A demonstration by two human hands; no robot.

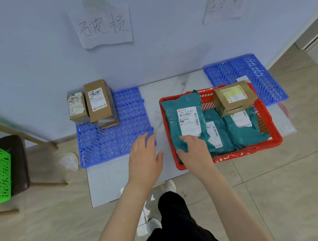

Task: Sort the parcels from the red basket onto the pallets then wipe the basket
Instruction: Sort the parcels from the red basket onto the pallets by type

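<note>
Your left hand (145,158) hovers open and empty just left of the red basket (272,140); your right hand (194,148) pinches the teal mailer (182,121) lying inside it. That slick bag could slip, and the cardboard box (234,97) behind looks tippy.

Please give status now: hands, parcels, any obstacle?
Left hand open, empty. Right hand on teal parcel in red basket, grip unclear. Two boxes on left pallet. No obstacle.
</note>
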